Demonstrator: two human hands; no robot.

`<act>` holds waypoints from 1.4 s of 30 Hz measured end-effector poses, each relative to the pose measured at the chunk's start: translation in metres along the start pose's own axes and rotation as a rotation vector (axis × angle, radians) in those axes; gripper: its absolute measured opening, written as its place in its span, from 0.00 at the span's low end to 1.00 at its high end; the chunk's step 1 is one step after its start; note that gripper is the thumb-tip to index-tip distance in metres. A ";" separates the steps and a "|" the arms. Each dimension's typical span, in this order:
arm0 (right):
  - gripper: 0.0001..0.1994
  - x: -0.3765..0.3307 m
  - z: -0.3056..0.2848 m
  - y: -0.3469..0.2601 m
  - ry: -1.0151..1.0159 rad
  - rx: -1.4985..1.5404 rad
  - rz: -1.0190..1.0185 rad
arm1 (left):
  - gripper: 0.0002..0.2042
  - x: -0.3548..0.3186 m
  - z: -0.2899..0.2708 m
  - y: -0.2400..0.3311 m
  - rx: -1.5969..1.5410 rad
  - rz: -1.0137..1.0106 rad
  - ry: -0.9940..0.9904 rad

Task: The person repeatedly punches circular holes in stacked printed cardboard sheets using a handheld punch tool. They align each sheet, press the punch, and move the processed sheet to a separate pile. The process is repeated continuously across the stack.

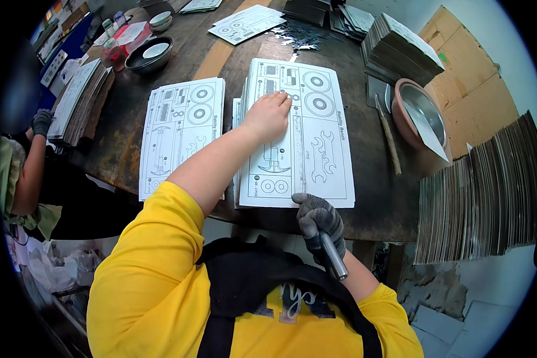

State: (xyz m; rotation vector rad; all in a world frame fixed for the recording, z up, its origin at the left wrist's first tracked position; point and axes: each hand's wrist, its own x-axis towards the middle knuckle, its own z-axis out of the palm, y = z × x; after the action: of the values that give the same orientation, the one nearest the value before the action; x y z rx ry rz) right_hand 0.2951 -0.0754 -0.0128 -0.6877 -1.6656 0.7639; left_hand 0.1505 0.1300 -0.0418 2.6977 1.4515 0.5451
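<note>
My left hand [268, 116], bare, lies flat on the upper part of a stack of white printed sheets [337, 173], its fingers stretched out. Line drawings of wrenches, rings and a hammer cover the top sheet. At the stack's near edge, my right hand [319, 224] wears a grey glove and is closed round a metal tube [334, 258], whose free end points down toward me. Its gloved thumb or fingertip touches the edge of the sheets. Just left of this stack lies a second stack of similar printed sheets [179, 128], partly covered by my left forearm.
A brush-like wooden-handled tool [389, 137] lies beside a pinkish basin [406, 113] at right. Tall stacks of boards [477, 191] stand farther right. Dark metal pieces [301, 36] lie at the back, near loose sheets [244, 24]. At left are a black bowl [138, 61] and a gloved co-worker [27, 167].
</note>
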 end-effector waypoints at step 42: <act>0.32 0.098 -0.009 0.012 -0.615 -1.152 0.973 | 0.19 -0.092 -0.035 0.017 -0.347 0.141 0.072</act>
State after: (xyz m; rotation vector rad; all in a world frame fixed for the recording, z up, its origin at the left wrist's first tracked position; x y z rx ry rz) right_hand 0.2844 0.0090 0.0383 -2.3714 -2.2790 0.6105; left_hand 0.1063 0.0408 -0.0329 2.5343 1.0650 0.8247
